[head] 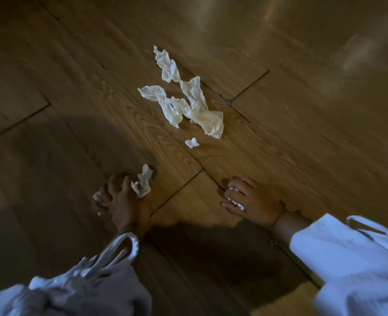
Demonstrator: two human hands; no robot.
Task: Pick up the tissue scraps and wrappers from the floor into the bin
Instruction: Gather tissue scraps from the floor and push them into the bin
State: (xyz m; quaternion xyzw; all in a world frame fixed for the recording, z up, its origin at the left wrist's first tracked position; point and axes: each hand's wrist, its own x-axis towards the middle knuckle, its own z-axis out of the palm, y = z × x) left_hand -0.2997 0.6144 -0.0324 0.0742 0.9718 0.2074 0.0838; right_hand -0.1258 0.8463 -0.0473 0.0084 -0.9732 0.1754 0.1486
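Left hand [120, 197] is clenched round a crumpled tissue wad [143, 182], part of it sticking out past the fingers. Right hand [252, 201], low at the floor [302, 110], is curled on small white bits [235, 202] seen between the fingers. A small scrap [192, 142] lies just ahead; long twisted tissue strips [184, 99] lie beyond. No bin is in view. Risk judged: with both hands loaded, held pieces may be shed when more is grasped; thin strips may be torn; the small scrap overlooked

Left grip [117, 201] clutching crumpled tissue [143, 181], right grip [252, 201] holding white bits [236, 202], tissue scraps [211, 124] on wooden floor [302, 110]
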